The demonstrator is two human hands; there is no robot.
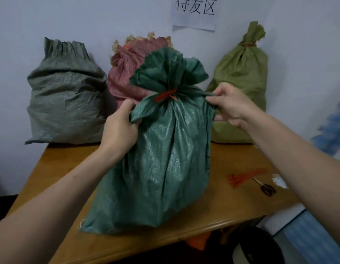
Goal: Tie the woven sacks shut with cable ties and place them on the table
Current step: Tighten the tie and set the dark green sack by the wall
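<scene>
A dark green woven sack [161,164] stands upright on the wooden table [232,206], its neck cinched by a red cable tie [165,95]. My left hand [119,126] grips a fold of the sack just below the tie on the left. My right hand [230,103] pinches the fabric at the sack's right shoulder. Behind it stand a grey-green sack [66,100], a red sack [125,73] and an olive sack [241,77] tied at its neck with a red tie.
Loose red cable ties [243,177] and black-handled scissors [265,187] lie on the table to the right, beside a white scrap [279,181]. A paper sign [196,12] hangs on the wall. A dark bin [258,246] stands below the table's front edge.
</scene>
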